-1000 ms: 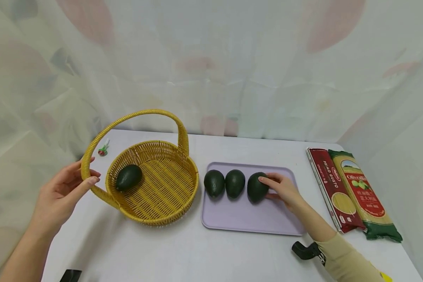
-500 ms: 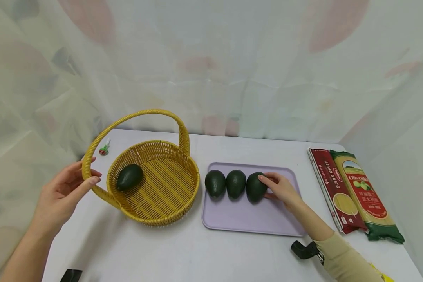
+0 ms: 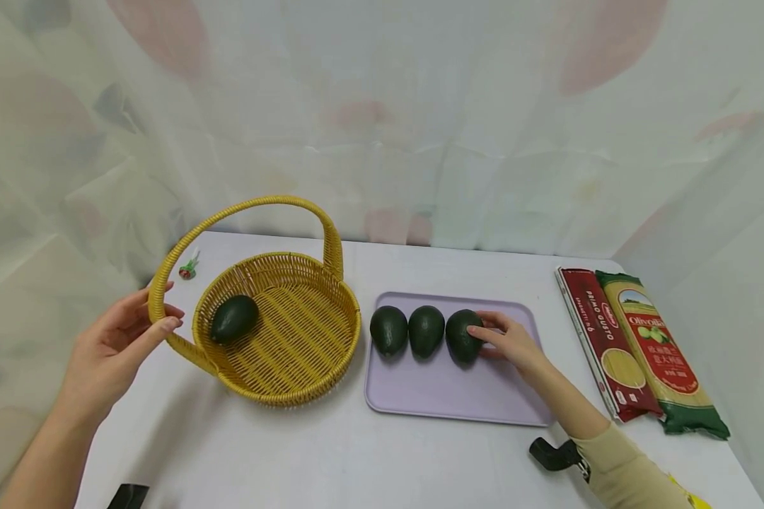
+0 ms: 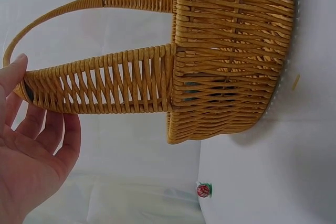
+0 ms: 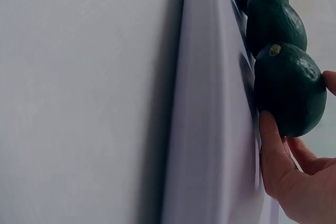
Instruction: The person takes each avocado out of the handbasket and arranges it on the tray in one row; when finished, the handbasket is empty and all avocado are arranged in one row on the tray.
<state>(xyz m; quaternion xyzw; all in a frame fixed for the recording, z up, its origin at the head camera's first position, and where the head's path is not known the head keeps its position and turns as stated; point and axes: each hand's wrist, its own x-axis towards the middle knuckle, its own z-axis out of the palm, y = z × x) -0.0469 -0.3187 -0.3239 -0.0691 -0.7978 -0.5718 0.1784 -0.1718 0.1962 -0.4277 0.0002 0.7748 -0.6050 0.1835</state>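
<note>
Fingers [image 3: 492,337] of the right hand [image 3: 514,344] half-curled round the rightmost dark-green oval avocado [image 3: 461,336] on a lilac rectangular tray [image 3: 446,392]; the left hand [image 3: 111,344] gripped a yellow woven basket handle [image 3: 274,201]; smooth skin risked a slip into the middle avocado [image 3: 426,332].

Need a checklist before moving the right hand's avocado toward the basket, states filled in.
1. Right hand gripping rightmost avocado: ok.
2. Grip firm enough: cannot tell.
3. Left hand holding basket handle: ok.
4. Room in basket beside basket avocado: ok.
5. Low straight path to basket: not ok, left tray avocado and middle tray avocado in between.
</note>
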